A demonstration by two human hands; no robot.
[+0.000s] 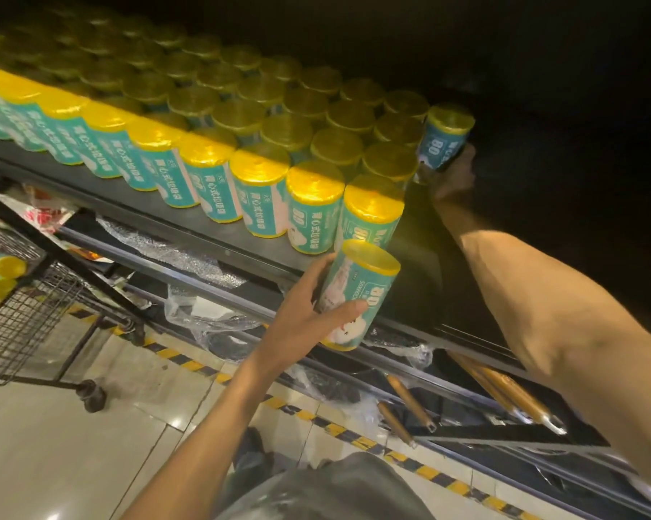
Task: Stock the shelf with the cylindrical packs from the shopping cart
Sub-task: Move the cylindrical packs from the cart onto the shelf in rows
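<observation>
The right hand [452,174] grips one pack [444,138] at the shelf's [425,234] dim rear. Seat it upright against its neighbours. The left hand [301,317] clasps a second pack [357,294] below the front edge.

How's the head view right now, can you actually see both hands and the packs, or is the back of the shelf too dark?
Head view: front row of packs bright, with glare on their yellow tops; rear rows dim and greenish. Right hand and its pack sit in deep shadow, grip hard to read. Left hand and its pack well lit. Wide-angle tilt slants the shelf.
</observation>
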